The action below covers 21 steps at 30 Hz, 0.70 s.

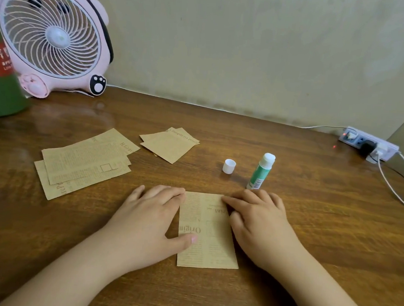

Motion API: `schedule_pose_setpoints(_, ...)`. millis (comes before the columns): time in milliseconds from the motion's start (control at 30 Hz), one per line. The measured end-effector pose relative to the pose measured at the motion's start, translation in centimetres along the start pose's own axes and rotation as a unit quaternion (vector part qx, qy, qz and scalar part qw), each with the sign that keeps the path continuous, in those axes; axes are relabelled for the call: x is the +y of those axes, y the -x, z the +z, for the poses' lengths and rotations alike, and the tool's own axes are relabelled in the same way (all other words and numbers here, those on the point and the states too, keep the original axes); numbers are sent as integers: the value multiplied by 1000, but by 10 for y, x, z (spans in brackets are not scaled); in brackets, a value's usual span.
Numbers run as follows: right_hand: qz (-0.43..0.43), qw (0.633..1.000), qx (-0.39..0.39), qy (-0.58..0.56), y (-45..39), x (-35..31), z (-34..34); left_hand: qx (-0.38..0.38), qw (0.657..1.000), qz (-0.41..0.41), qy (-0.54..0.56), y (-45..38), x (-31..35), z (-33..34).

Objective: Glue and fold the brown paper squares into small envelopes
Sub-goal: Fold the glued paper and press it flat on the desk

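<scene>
While the folded paper (208, 232) lies flat on the bench (310, 232) between both hands, the risk I'd guess is a crooked seam: uneven pressure could slide the glued flaps. The left hand (151, 218) presses with straight fingers (169, 193), thumb on the print; the right hand (260, 224) likewise presses flat, gripping nothing. At one o'clock, the open glue stick (260, 172) could dry.

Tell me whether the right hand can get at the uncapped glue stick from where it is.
Probably yes. The right hand lies flat on the folded brown paper, and the glue stick stands upright just beyond its fingers with only bare table between. The loose cap sits off to the side.
</scene>
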State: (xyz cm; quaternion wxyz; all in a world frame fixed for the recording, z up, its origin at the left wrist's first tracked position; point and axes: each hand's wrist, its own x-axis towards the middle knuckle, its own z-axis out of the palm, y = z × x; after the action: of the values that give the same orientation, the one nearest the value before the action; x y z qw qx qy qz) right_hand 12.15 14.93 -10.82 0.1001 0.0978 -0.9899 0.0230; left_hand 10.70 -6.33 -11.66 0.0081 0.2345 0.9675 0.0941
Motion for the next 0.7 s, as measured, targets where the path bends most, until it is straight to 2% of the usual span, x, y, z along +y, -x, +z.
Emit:
schedule_pose_setpoints(100, -5, 1000, 9, -19, 0, 0, 1, -1, 1000, 0, 10, 0, -1, 1)
schedule_pose_setpoints(200, -54, 994, 24, -94, 5, -10, 4, 13, 999, 4, 29, 2, -5, 4)
schedule_pose_setpoints(333, -121, 972, -42, -198, 15, -20, 6, 8, 999, 4, 36, 5, -8, 3)
schedule_pose_setpoints(400, -125, 970, -56, -201, 17, -23, 7, 13, 999, -1, 44, 4, -9, -1)
schedule_pose_setpoints(467, -123, 973, -50, -188, 17, -25, 8, 40, 998, -12, 50, 4, -9, -3)
schedule_pose_setpoints(600, -127, 979, -33, -159, 15, -33, 1, 208, 978, 6, 23, 20, 5, -3)
schedule_pose_setpoints(633, -133, 979, -32, -153, 14, -36, -2, 228, 973, 12, 32, 26, 13, 0)
schedule_pose_setpoints(700, -171, 971, -38, -166, 12, -42, -4, 220, 975, 14, 41, 39, 28, 11)
